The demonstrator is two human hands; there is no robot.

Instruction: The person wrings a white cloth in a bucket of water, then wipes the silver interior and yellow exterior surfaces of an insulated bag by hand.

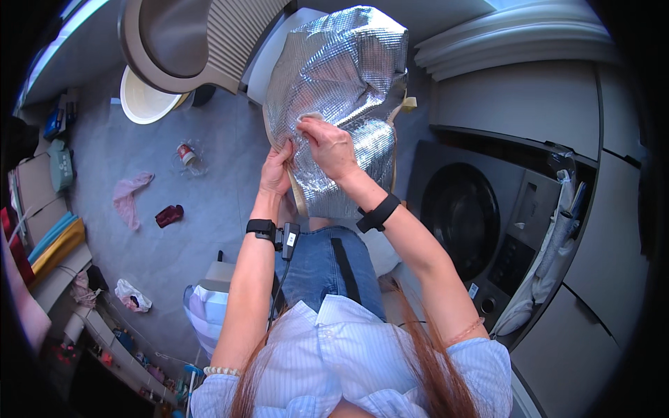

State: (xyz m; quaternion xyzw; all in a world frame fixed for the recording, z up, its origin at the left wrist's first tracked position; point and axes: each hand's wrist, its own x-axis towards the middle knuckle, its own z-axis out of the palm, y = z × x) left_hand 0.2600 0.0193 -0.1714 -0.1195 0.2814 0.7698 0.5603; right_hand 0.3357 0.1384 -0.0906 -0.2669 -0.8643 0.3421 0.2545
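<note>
A large silver foil-lined bag (339, 73) with beige fabric edging hangs before me, its crinkled reflective side towards me. My left hand (276, 170) pinches the bag's left edge between thumb and fingers. Held in the fingertips of my right hand (330, 143) is a small white wipe or cloth (310, 116), pressed against the foil. Most of the wipe is hidden under the fingers. A beige strap or tab (409, 103) sticks out at the bag's right edge.
A ribbed washboard sink (230, 42) stands at the top, with a cream basin (149, 99) on the floor below it. A front-loading washing machine (460, 219) is at the right. Left on the floor lie a pink cloth (130, 198), a dark red item (169, 215) and a plastic-wrapped cup (186, 155).
</note>
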